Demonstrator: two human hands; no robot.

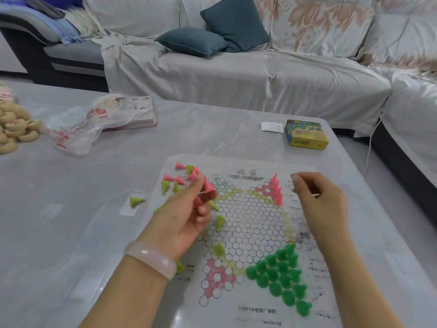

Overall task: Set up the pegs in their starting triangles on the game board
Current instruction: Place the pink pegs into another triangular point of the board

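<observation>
The paper game board (248, 223) lies on the grey table. Dark green pegs (281, 273) fill its near right triangle. A short row of pink pegs (276, 189) stands in the far right triangle. My left hand (186, 216) hovers over the board's left side and grips a few pink pegs (208, 185) in its fingers. Loose pink pegs (179, 174) and yellow-green pegs (165, 185) lie at the board's far left corner. More yellow-green pegs (220, 222) are scattered on its left half. My right hand (319, 200) hangs beside the pink row, fingers curled, with no peg visible in it.
A yellow-green box (306, 136) and a white card (272, 127) sit beyond the board. At the far left are a crumpled plastic bag (78, 129), a pink box (142, 112) and a pile of wooden discs (16, 129). A covered sofa (236, 74) runs behind the table.
</observation>
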